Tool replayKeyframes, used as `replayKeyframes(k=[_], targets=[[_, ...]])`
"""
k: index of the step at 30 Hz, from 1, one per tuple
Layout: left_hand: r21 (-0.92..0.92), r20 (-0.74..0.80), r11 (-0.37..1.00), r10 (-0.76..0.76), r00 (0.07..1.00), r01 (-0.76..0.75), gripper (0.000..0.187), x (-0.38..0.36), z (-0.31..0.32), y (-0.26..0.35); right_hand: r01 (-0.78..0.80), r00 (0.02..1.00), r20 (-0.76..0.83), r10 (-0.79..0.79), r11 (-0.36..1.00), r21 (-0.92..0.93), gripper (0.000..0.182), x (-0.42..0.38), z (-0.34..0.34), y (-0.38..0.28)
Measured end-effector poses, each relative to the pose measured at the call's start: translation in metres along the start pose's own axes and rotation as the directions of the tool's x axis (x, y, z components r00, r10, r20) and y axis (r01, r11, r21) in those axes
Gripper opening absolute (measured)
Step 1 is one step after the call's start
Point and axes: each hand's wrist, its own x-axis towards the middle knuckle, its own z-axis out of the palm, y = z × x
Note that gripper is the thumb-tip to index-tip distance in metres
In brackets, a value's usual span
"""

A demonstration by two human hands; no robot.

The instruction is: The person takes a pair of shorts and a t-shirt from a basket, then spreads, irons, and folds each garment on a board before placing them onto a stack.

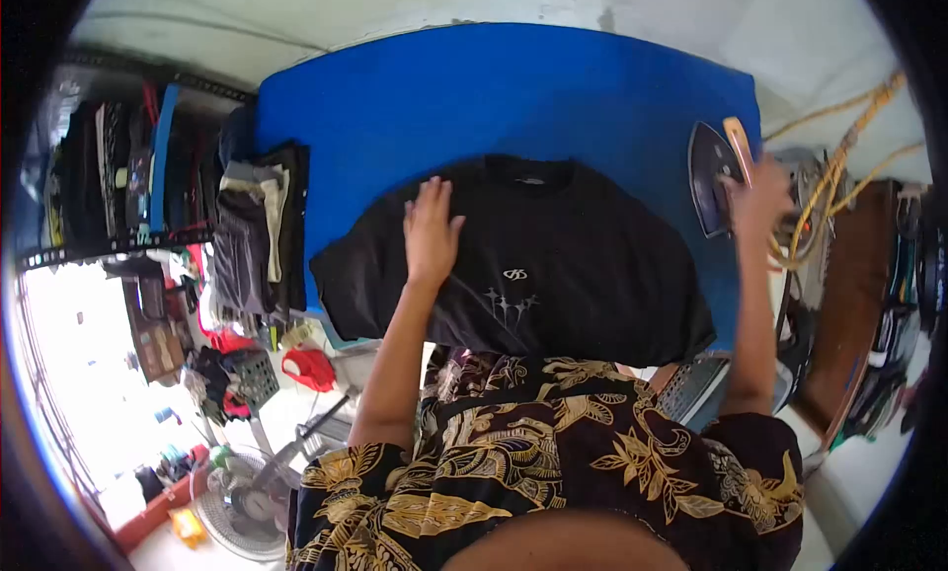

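A black T-shirt (583, 245) with a small white logo and grey star-like prints on its chest lies spread out on a blue padded surface (474, 97). My left hand (432, 233) rests flat on the shirt near its left shoulder, fingers stretched out. At the right edge of the blue surface is an iron (706, 181), tilted so that its dark plate shows. My right hand (762, 198) is closed around the iron's light wooden handle, slightly blurred, and the iron is apart from the shirt. The palm side of this grip is hidden.
Folded clothes (259, 230) are stacked at the left edge, beside a rack of garments (109, 171). Yellow rope (839, 161) hangs at the right, near a brown wooden shelf (849, 304). A fan (242, 502) stands at the lower left.
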Motion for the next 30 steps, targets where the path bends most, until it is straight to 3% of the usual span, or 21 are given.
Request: replayKeyframes(k=[1,2,4,6,7,8,9,10,12,13,14,17,19,20,21,23,25,27,28,29,30], targets=[[0.019,-0.024,0.995,-0.097,0.995,0.097,0.051,-0.009,-0.017,-0.014,-0.01,0.998,-0.057,0.016,0.995,0.099,0.073,0.009,0.024,0.037],[0.038,-0.214,0.975,-0.205,0.955,0.217,0.05,-0.027,-0.021,-0.036,-0.02,0.994,-0.106,0.041,0.98,0.198,0.072,0.012,0.052,0.064],[0.123,-0.396,0.855,-0.423,0.815,0.503,0.053,-0.067,-0.02,-0.104,-0.097,0.989,-0.086,0.117,0.973,0.208,0.076,0.017,0.076,0.07],[0.2,-0.353,0.637,-0.661,0.662,0.744,0.06,-0.094,-0.026,-0.13,-0.302,0.948,0.233,0.215,0.833,0.463,0.067,0.032,0.079,0.073],[0.271,-0.356,0.618,-0.648,0.673,0.738,0.057,-0.103,-0.023,-0.14,-0.354,0.918,0.386,0.089,0.62,0.7,0.05,0.039,0.069,0.062],[0.094,-0.244,0.707,-0.666,0.705,0.7,0.048,-0.109,-0.023,-0.152,-0.336,0.924,0.374,0.075,0.621,0.708,0.05,0.037,0.059,0.052],[-0.097,-0.14,0.76,-0.65,0.747,0.643,0.039,-0.112,-0.023,-0.164,-0.441,0.871,0.491,0.033,0.493,0.75,0.041,0.034,0.045,0.044],[0.052,-0.151,0.797,-0.589,0.794,0.602,0.025,-0.108,-0.031,-0.157,-0.542,0.807,0.589,-0.031,0.358,0.761,0.033,0.024,0.011,0.012],[-0.018,-0.14,0.823,-0.565,0.813,0.568,0.021,-0.098,-0.039,-0.167,-0.507,0.828,0.561,-0.013,0.411,0.758,0.03,-0.001,-0.032,-0.041],[-0.076,-0.105,0.847,-0.531,0.841,0.526,0.017,-0.092,-0.042,-0.172,-0.493,0.798,0.589,-0.126,0.424,0.76,0.03,-0.011,-0.042,-0.056],[-0.141,-0.169,0.862,-0.505,0.846,0.487,0.016,-0.088,-0.048,-0.173,-0.483,0.755,0.614,-0.231,0.438,0.758,0.03,-0.025,-0.05,-0.07],[-0.191,-0.146,0.881,-0.462,0.875,0.433,0.016,-0.087,-0.043,-0.199,-0.057,0.79,0.462,-0.403,0.702,0.71,0.037,-0.088,-0.073,-0.162],[-0.246,-0.13,0.885,-0.434,0.892,0.395,0.016,-0.09,-0.039,-0.21,-0.07,0.658,0.617,-0.432,0.781,0.62,0.037,-0.126,-0.076,-0.224],[-0.282,-0.105,0.885,-0.413,0.905,0.371,0.017,-0.091,-0.037,-0.215,-0.042,0.642,0.618,-0.454,0.783,0.62,0.041,-0.142,-0.064,-0.251],[-0.309,-0.087,0.876,-0.412,0.907,0.369,0.017,-0.09,-0.035,-0.218,0.427,0.728,0.272,-0.629,0.727,0.538,0.043,-0.153,-0.007,-0.265],[-0.353,-0.092,0.868,-0.403,0.91,0.349,0.018,-0.09,-0.037,-0.218,0.453,0.743,0.239,-0.626,0.732,0.508,0.04,-0.167,0.006,-0.311],[-0.394,-0.101,0.856,-0.403,0.91,0.336,0.018,-0.086,-0.041,-0.218,0.193,0.761,0.416,-0.497,0.787,0.586,0.035,-0.149,-0.011,-0.323],[-0.381,-0.041,0.856,-0.393,0.919,0.349,0.018,-0.089,-0.043,-0.22,0.044,0.82,0.45,-0.355,0.822,0.568,0.03,-0.116,0.01,-0.315],[-0.387,-0.05,0.857,-0.388,0.92,0.34,0.018,-0.086,-0.044,-0.223,-0.02,0.853,0.397,-0.339,0.738,0.675,0.029,-0.097,0.011,-0.301],[-0.411,-0.059,0.848,-0.39,0.919,0.334,0.018,-0.087,-0.044,-0.224,-0.132,0.877,0.423,-0.229,0.73,0.67,0.03,-0.083,0.012,-0.29],[-0.435,-0.061,0.838,-0.393,0.918,0.33,0.018,-0.09,-0.041,-0.224,-0.137,0.904,0.397,-0.156,0.776,0.616,0.03,-0.071,0.004,-0.276]])
